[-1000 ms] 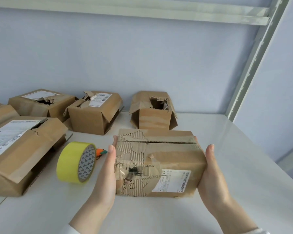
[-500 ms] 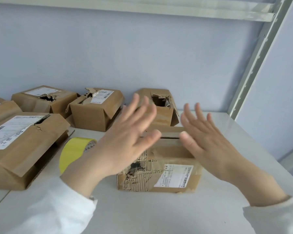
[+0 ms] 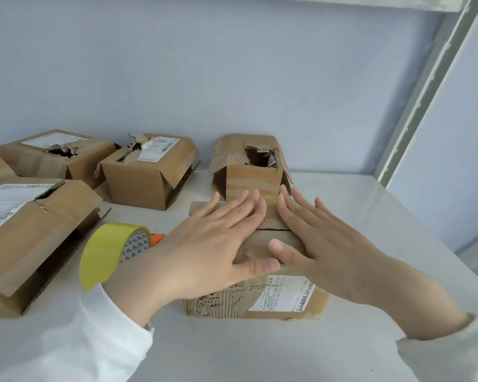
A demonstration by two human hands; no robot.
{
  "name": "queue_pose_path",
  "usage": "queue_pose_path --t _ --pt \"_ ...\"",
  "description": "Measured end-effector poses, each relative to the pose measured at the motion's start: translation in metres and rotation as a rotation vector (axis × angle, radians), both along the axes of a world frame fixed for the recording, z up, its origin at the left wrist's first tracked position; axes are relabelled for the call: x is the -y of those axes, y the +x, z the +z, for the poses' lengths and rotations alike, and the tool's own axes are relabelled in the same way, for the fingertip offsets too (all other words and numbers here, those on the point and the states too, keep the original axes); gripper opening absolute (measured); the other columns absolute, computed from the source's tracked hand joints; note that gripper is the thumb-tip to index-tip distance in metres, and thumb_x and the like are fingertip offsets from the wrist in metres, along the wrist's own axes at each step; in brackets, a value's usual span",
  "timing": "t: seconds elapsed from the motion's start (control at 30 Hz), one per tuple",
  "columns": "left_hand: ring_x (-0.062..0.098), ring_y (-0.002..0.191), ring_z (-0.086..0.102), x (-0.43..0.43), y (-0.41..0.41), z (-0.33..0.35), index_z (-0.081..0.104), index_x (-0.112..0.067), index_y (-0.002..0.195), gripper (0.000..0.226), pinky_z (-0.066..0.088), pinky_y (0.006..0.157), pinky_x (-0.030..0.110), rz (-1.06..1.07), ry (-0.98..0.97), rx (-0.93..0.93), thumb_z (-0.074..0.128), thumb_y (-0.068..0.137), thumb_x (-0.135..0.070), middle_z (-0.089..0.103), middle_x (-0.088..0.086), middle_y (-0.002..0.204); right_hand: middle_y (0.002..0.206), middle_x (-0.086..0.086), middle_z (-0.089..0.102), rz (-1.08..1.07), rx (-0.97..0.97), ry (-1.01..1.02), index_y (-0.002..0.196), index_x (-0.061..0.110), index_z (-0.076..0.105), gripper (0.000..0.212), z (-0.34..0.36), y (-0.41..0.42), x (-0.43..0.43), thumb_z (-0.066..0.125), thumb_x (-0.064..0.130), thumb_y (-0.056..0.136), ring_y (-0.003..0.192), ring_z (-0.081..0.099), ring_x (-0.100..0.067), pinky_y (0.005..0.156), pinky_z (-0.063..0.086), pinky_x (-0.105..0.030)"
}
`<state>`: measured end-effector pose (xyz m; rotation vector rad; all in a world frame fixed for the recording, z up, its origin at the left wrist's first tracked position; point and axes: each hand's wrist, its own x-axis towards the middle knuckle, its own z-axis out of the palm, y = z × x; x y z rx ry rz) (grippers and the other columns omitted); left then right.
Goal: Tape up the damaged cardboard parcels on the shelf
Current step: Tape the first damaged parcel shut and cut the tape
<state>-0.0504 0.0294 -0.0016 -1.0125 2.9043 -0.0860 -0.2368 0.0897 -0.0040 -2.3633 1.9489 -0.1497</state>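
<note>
A torn cardboard parcel (image 3: 260,301) with a white label lies on the white shelf (image 3: 260,351) in front of me. My left hand (image 3: 210,244) and my right hand (image 3: 323,241) lie flat on its top, fingers straight, thumbs nearly touching over the flap seam. A roll of yellow tape (image 3: 108,255) stands on edge just left of my left wrist. Behind the roll an orange tool (image 3: 157,239) is partly hidden.
Three damaged boxes stand along the back wall: a torn-topped one (image 3: 250,169) right behind the parcel, another (image 3: 149,172) left of it, and one (image 3: 55,155) at far left. A large open-flapped box (image 3: 31,238) lies at left. The shelf's upright post (image 3: 414,100) rises at right.
Both hands left the parcel's sides, rose above it, and have come down flat onto its top. The parcel has stayed in place.
</note>
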Motion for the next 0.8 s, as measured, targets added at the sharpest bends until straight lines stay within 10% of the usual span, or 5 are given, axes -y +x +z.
queue_pose_path --t 0.1,0.2,0.3,0.53,0.8 --pt "-0.009 0.135 -0.026 0.002 0.001 -0.008 -0.026 -0.029 0.141 0.096 -0.008 0.118 0.026 -0.020 -0.004 -0.124 -0.007 0.064 -0.083 -0.030 -0.016 0.150 0.153 0.018 -0.020 -0.006 0.125 -0.044 0.149 0.027 -0.009 0.107 -0.005 -0.001 0.002 -0.010 0.086 0.059 0.133 -0.027 0.010 0.111 -0.017 -0.017" --pt "-0.024 0.103 0.007 -0.003 0.014 -0.006 0.008 -0.037 0.147 0.096 0.016 0.087 0.011 -0.071 0.423 -0.909 0.020 0.068 -0.090 0.011 -0.022 0.156 0.151 0.033 0.002 -0.041 0.871 -0.136 0.146 0.040 0.013 0.088 -0.012 -0.009 -0.012 0.028 0.083 0.070 0.135 -0.006 0.019 0.114 0.000 -0.012" --pt "-0.003 0.137 0.030 0.000 0.044 -0.034 0.025 -0.045 0.140 0.088 0.022 0.114 0.034 0.037 0.528 -1.439 0.053 0.065 -0.083 0.032 -0.020 0.150 0.142 0.044 0.018 -0.098 1.219 -0.170 0.143 0.049 0.013 0.098 -0.036 -0.024 -0.036 0.052 0.085 0.060 0.136 0.013 0.015 0.116 0.015 -0.025" --pt "-0.008 0.125 0.044 -0.022 0.050 -0.080 0.028 -0.040 0.138 0.064 0.042 0.096 0.013 0.260 0.754 -1.156 0.059 0.083 -0.048 0.047 -0.026 0.134 0.116 0.008 0.064 -0.178 1.167 -0.062 0.132 0.020 0.040 0.070 -0.066 -0.014 -0.039 0.076 0.036 0.075 0.112 0.059 -0.009 0.084 0.051 -0.020" --pt "-0.007 0.122 0.033 -0.037 0.054 -0.036 0.042 -0.055 0.108 0.045 0.023 0.101 0.015 0.486 0.803 -0.901 0.020 0.072 -0.072 0.045 -0.037 0.105 0.094 0.011 0.067 -0.623 0.892 0.015 0.104 0.029 0.062 0.053 -0.016 -0.008 -0.043 0.037 0.069 0.079 0.085 0.062 -0.010 0.067 0.044 -0.026"
